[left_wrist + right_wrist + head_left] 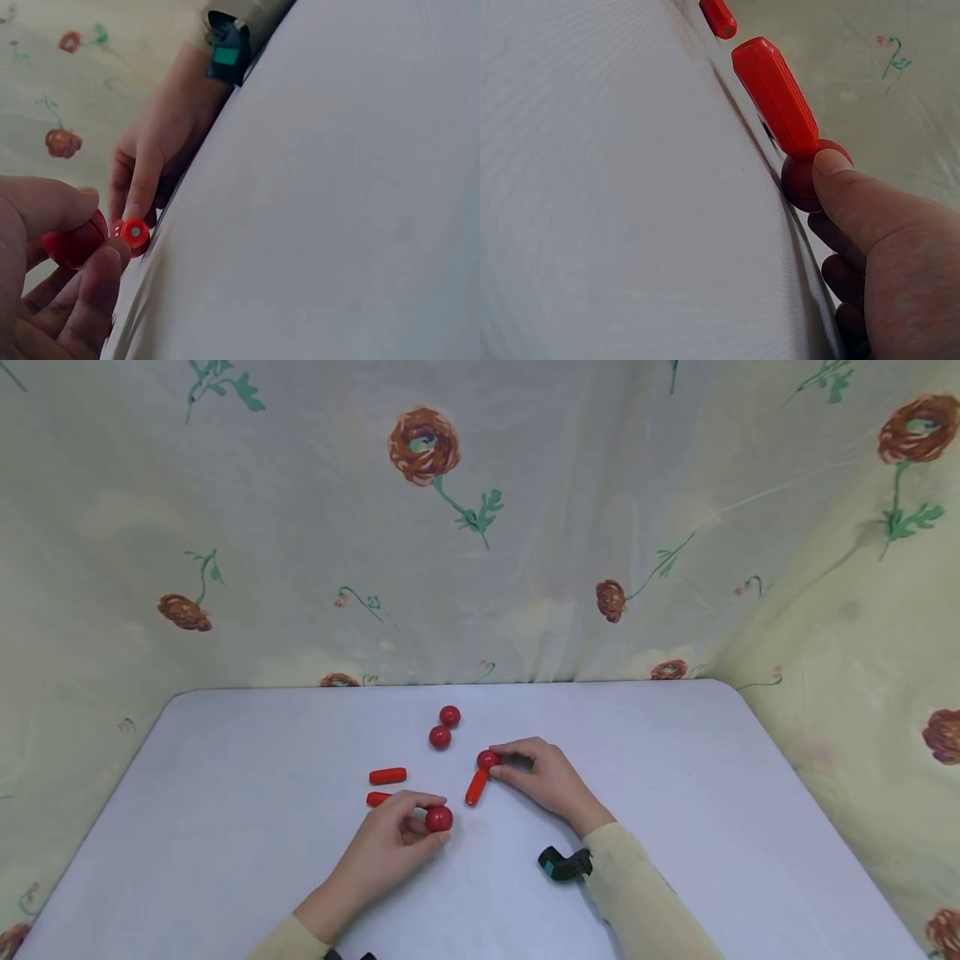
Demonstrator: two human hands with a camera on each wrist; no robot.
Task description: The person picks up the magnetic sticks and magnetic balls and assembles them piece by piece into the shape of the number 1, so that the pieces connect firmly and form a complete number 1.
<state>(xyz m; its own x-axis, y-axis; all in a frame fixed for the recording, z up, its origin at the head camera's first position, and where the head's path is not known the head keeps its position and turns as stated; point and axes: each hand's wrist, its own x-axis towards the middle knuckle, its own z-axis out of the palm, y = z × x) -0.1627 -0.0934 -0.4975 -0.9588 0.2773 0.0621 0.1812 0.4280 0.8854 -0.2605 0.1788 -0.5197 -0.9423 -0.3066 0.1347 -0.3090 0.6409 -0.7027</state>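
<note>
Between thumb and fingers, my left hand (pixel 397 835) pinches a dark red ball (pixel 439 819) near the front middle of the table. To its right, my right hand (pixel 546 777) grips another red ball (pixel 487 760) by its sides. A bright red ribbed rod (pixel 476 787) meets that ball end-on and points toward me; in the right wrist view the rod (pixel 776 97) sticks out from the ball past the thumb. The left wrist view shows the rod's near end (pixel 135 232) with a small grey disc in it.
Two more red balls (pixel 440 737) lie close together farther back on the white table (pixel 225 827). Left of centre lies a red rod (pixel 387 776), and a second one (pixel 378 798) is partly covered by my left hand. A flowered cloth (pixel 525 610) hangs behind the table.
</note>
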